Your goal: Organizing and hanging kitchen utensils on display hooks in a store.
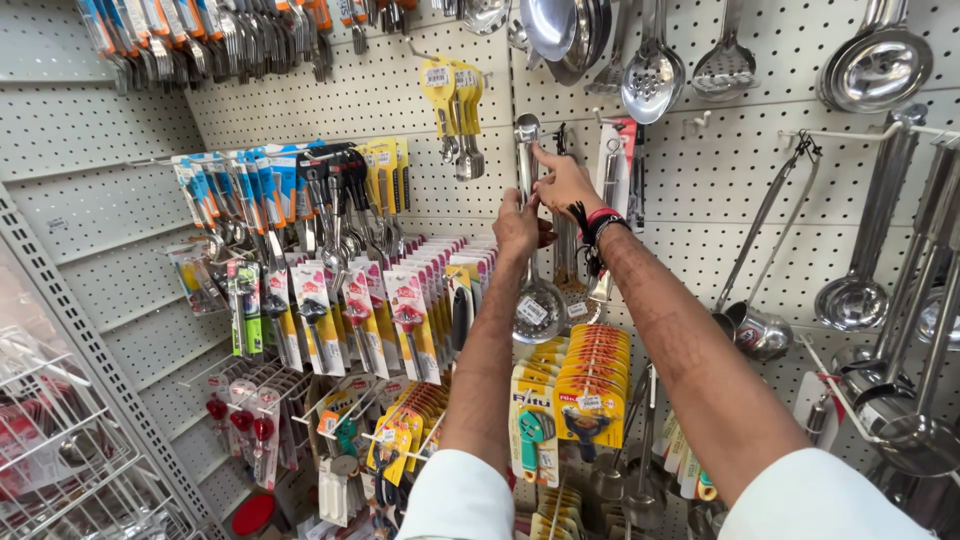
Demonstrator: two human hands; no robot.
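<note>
Left hand [517, 225] grips one steel skimmer [534, 300] by its handle; right hand [565, 182] pinches the handle's top at the pegboard [700, 190]. Two yellow-carded utensils [452, 105] hang beside.

This is a shop, in its kitchenware aisle. A white perforated pegboard wall [400, 90] carries rows of metal hooks, each holding many copies of the same item. Left of the raised left hand [517, 226] hang carded peelers and openers in red-and-white packaging [360, 310], with price stickers. Above and right of the right hand [565, 180] hang shiny steel ladles [878, 68] and skimmers [652, 75]. Far left stands a white wire basket rack [60, 450].
</note>
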